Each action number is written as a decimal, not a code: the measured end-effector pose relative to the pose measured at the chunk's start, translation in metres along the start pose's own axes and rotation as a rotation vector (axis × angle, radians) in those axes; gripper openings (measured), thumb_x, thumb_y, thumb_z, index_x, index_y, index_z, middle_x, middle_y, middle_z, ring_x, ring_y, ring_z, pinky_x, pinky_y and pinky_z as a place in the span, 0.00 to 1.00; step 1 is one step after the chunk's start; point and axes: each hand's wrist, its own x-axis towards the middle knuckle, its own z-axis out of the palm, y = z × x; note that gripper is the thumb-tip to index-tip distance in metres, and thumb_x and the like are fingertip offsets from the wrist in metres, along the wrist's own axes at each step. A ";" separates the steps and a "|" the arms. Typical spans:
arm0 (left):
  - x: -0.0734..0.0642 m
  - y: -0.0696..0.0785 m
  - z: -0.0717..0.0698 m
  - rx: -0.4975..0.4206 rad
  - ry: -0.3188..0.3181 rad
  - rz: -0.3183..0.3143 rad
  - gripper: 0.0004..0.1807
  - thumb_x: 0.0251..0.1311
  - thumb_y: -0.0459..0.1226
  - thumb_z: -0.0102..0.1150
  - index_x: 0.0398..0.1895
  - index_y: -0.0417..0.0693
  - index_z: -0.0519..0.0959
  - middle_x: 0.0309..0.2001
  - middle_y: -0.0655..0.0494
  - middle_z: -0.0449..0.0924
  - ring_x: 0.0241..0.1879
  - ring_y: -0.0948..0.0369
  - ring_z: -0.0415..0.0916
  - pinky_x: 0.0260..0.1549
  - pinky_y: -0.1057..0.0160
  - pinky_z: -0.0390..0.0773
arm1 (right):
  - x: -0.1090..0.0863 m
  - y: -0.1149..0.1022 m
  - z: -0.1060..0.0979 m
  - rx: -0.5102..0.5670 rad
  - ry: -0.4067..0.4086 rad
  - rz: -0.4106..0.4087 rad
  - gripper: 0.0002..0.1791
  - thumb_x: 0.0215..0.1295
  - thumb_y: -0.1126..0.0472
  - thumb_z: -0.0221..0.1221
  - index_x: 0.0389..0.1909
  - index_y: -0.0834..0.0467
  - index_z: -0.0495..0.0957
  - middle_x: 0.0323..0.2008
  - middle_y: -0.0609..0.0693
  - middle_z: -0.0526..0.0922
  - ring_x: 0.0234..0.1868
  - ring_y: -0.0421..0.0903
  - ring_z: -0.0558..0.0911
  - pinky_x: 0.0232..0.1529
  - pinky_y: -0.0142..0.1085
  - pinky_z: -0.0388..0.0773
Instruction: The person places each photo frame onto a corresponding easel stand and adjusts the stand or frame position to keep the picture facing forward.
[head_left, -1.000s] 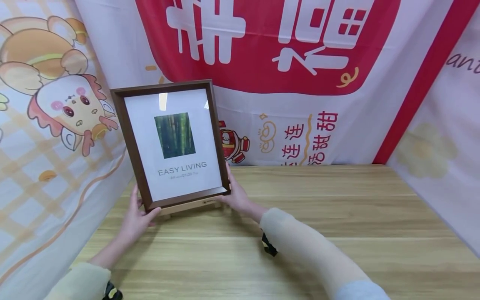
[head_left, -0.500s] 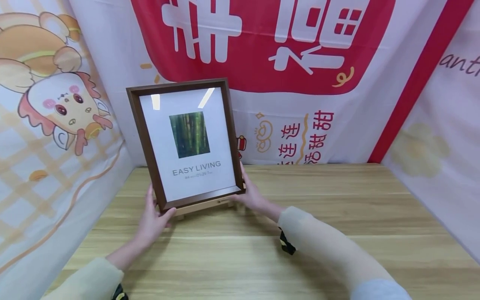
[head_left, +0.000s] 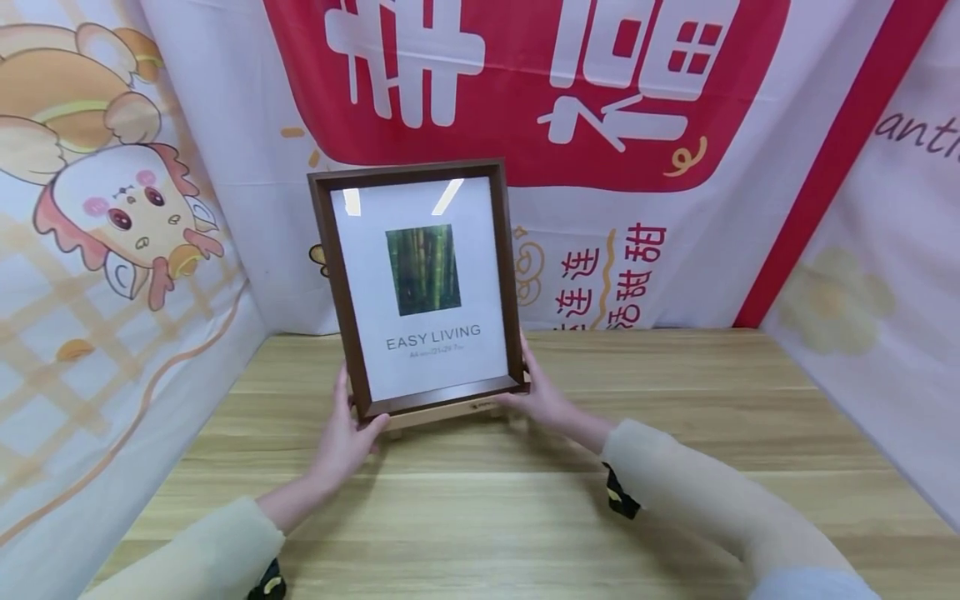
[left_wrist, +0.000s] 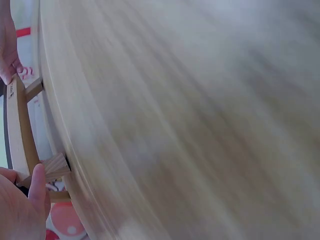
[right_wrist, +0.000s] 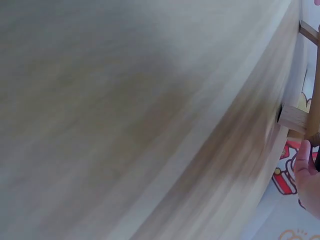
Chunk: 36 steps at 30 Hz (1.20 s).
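Note:
A brown picture frame with a bamboo picture and the words EASY LIVING leans back on a small wooden easel. My left hand grips the lower left corner, thumb at the end of the easel's front ledge. At the lower right corner my right hand holds the frame and ledge from the side. Square easel feet reach to the tabletop in the left wrist view, where the ledge runs between both hands. The right wrist view shows my right thumb against the ledge's end. The easel's back is hidden.
The wood-grain table extends to the right and in front of the frame. A white and red printed cloth hangs right behind it. Another cloth with cartoon figures borders the left side, and a pale one the right.
The frame and easel have moved to the right along the table with both hands holding on. The frame's tilt has stayed about the same, and the view has shifted slightly.

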 end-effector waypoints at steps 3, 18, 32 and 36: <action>0.001 0.004 0.009 -0.002 -0.016 -0.001 0.60 0.63 0.30 0.60 0.73 0.84 0.26 0.64 0.36 0.63 0.27 0.46 0.77 0.21 0.53 0.82 | -0.007 0.000 -0.010 -0.020 0.010 0.011 0.68 0.52 0.79 0.65 0.76 0.34 0.29 0.69 0.69 0.56 0.45 0.58 0.80 0.43 0.39 0.83; 0.007 0.022 0.048 -0.067 -0.059 0.030 0.60 0.61 0.30 0.62 0.73 0.86 0.29 0.65 0.41 0.64 0.23 0.48 0.76 0.19 0.54 0.81 | -0.035 0.008 -0.049 -0.065 0.082 0.001 0.67 0.52 0.77 0.67 0.77 0.39 0.28 0.69 0.72 0.54 0.49 0.65 0.77 0.45 0.41 0.82; 0.013 0.036 0.072 -0.069 -0.105 0.040 0.59 0.61 0.31 0.63 0.73 0.87 0.31 0.67 0.39 0.63 0.25 0.46 0.78 0.20 0.53 0.82 | -0.056 0.008 -0.071 -0.148 0.142 0.034 0.66 0.54 0.76 0.67 0.77 0.43 0.27 0.69 0.73 0.52 0.58 0.70 0.70 0.51 0.45 0.79; 0.017 0.038 0.075 -0.079 -0.116 0.055 0.59 0.61 0.30 0.63 0.72 0.88 0.31 0.67 0.36 0.62 0.27 0.46 0.79 0.21 0.53 0.83 | -0.060 0.007 -0.074 -0.151 0.152 0.021 0.66 0.55 0.77 0.66 0.77 0.42 0.27 0.71 0.70 0.50 0.60 0.69 0.69 0.52 0.45 0.79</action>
